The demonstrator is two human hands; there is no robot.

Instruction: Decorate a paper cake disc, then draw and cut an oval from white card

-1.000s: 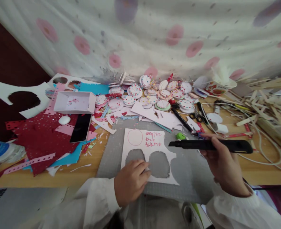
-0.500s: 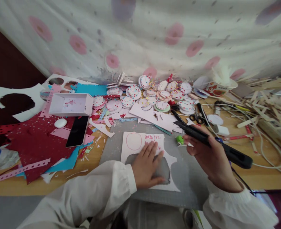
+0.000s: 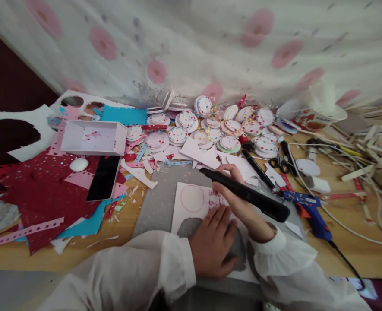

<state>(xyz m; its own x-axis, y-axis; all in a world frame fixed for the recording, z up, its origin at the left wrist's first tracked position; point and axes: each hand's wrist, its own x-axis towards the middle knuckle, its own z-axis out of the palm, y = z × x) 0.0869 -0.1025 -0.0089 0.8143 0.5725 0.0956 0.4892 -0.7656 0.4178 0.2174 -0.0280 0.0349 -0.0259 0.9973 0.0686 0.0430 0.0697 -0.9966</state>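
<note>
My left hand [image 3: 214, 244] lies flat with its fingers spread on a white sheet of paper [image 3: 181, 211]. The sheet has a red-drawn circle [image 3: 192, 198], red handwriting and a large ragged hole through which the grey cutting mat [image 3: 153, 205] shows. In my right hand [image 3: 242, 203] is a black utility knife [image 3: 249, 194], held slantwise above the writing. Its tip points to the upper left, near the top edge of the sheet and apparently above it. Part of the writing is hidden by my hands.
Behind the mat sit several layered paper discs [image 3: 187, 122] with coloured dots. To the left are a white box [image 3: 93, 138], a phone [image 3: 104, 178] and red glitter sheets [image 3: 64, 194]. A blue glue gun [image 3: 315, 211], a marker [image 3: 258, 170], scissors [image 3: 279, 164] and wooden sticks [image 3: 381, 149] lie right.
My right hand has brought the utility knife leftward from beside the mat to above the sheet. The glue gun is now uncovered. My left hand stays flat on the paper.
</note>
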